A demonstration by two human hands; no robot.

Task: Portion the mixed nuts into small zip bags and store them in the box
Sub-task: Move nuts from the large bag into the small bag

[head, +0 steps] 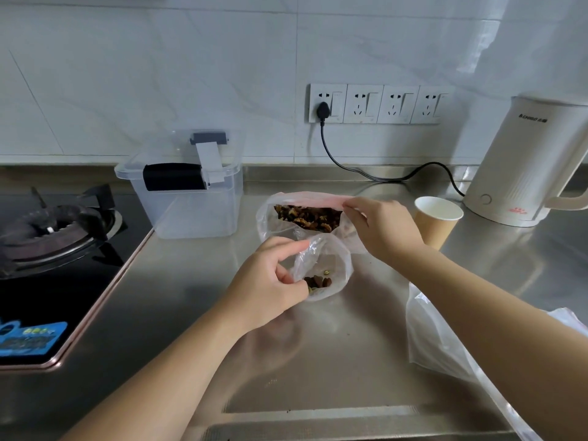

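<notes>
A head-worn camera looks down at 2 bare hands working on a stainless steel counter (178, 313). The left hand (270, 281) pinches the rim of a small zip bag (327, 265) between thumb and curled fingers, holding its mouth open; a few mixed nuts (318, 282) lie at the bottom of that bag, just right of the left fingertips. The right hand (381, 227) pinches the top edge of a large clear bag (273, 224), its fingers curled over the pinkish rim, and a dark heap of nuts (308, 218) shows inside, just left of those fingers. The small bag sits directly in front of the large one, between the 2 hands.

Beyond the left fingers, well apart, stands a clear plastic box (187, 208) with a lid (191, 154) leaning on it. Just right of the right hand stands a brown paper cup (436, 221), and beyond it a white electric kettle (525, 167) whose black cord (350, 170) runs to 1 of 4 wall sockets (327, 103). More clear plastic bags (445, 345) lie under the right forearm. A gas burner (54, 230) sits far to the left.
</notes>
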